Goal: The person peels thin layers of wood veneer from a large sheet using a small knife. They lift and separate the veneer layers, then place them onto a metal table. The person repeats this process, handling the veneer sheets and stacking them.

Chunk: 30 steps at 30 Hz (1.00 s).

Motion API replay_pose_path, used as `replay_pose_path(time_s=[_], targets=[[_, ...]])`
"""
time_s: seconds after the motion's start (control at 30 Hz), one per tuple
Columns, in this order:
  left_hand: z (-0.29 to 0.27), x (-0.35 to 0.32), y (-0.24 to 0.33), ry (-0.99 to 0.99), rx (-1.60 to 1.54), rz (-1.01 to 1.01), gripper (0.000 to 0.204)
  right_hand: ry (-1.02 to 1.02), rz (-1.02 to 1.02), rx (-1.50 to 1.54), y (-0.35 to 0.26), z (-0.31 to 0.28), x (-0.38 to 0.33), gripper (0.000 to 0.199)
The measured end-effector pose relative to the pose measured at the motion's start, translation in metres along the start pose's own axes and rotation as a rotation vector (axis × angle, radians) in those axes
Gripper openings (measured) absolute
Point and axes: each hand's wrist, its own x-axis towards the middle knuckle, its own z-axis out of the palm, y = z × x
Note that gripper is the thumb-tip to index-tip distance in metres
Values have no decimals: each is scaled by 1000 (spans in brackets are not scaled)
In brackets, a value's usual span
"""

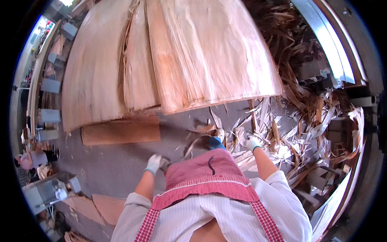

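Observation:
A big stack of pale wood veneer sheets (193,56) fills the upper middle, with split, overlapping sheets on top. My left hand (154,163), in a white glove, hangs to the left of my red checked apron (205,169), below the stack's near edge. Its fingers are smeared, and what they hold, if anything, cannot be made out. On the right, my right hand (253,143), also white-gloved, is stretched down over loose veneer scraps (278,141). Its fingertips are too indistinct to tell whether they grip a strip.
Beneath the stack's near left edge shows a brown wooden board (121,131). Torn veneer strips (298,97) heap along the right beside a long metal machine (328,40). Grey boxes (50,85) line the left. A person (34,159) is at the far left.

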Motion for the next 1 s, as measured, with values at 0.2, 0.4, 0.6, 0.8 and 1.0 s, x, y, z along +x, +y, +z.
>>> replay_pose_path(time_s=[0.2,0.4,0.6,0.8,1.0], targets=[[190,-24,200,-255,96,376,28,-135,-290,172,-100,-39,99,31],[205,31,137,-241,344,509,21,-27,-189,516,-223,-2,195,26],[127,73,97,-119,360,373,20,6,-23,399,-280,70,270,46],[30,133,97,-71,228,16,27,-93,-113,386,-302,87,267,41],[5,177,198,313,405,563,93,-288,-550,245,-506,15,125,35]])
